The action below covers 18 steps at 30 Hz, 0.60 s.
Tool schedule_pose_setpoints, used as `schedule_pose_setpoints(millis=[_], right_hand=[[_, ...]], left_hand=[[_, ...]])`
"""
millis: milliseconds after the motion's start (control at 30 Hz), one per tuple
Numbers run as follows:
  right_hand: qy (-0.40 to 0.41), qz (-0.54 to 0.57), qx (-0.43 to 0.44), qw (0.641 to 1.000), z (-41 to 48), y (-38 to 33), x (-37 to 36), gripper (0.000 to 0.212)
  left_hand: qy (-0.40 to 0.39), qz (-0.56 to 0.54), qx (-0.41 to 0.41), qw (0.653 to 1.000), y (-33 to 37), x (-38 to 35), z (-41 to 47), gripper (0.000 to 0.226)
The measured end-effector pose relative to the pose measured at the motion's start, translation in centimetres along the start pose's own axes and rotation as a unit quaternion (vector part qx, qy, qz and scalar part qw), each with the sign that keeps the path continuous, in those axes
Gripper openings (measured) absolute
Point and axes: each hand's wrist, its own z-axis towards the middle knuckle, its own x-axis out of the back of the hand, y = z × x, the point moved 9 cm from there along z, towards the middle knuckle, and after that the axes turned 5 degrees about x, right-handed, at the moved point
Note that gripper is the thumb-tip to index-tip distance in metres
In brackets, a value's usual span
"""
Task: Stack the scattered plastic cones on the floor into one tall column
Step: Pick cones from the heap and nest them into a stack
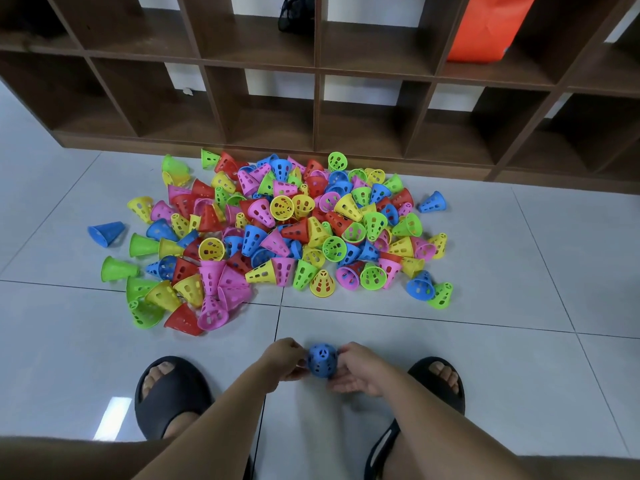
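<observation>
Both hands, left point(282, 358) and right point(356, 368), pinch a blue cone point(322, 360) at 6 o'clock, tip up; the pile point(277, 233) lies at 12. Set down crooked, it could tilt the column.

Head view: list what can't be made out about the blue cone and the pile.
- Blue cone: seen tip-on, so whether it is one cone or several nested is hidden; left hand and right hand cover its sides.
- Cone pile: lower cones buried, count unknowable.
- Black item on shelf: cut off by top edge.
</observation>
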Motion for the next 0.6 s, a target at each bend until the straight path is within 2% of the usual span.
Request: schedule_pose_setpoints(millis=[67,200,300,367,467,600], right_hand=[[0.019,0.049,0.027,0.998,0.7,-0.9,0.2,0.031],[0.034,0.15,0.073,0.985,1.0,-3.5,0.1,0.032],[0.031,0.178,0.091,0.979,1.4,-4.8,0.3,0.031],[0.06,0.151,0.105,0.981,1.8,-5.4,1.2,0.031],[0.136,0.145,0.137,0.971,2.5,-6.5,3.8,0.032],[0.205,0.184,0.178,0.944,3.1,-8.3,7.4,0.023]], left_hand=[[0.014,-0.054,-0.015,0.998,0.7,0.4,0.4,0.006],[0.01,-0.11,-0.048,0.993,2.5,0.8,0.4,0.019],[0.0,-0.077,-0.062,0.995,3.3,0.9,0.4,0.021],[0.013,-0.023,-0.066,0.997,3.5,1.4,0.6,0.019],[0.059,0.031,-0.09,0.994,4.2,3.7,0.8,0.013],[0.141,0.035,-0.118,0.982,5.2,9.2,0.3,0.008]])
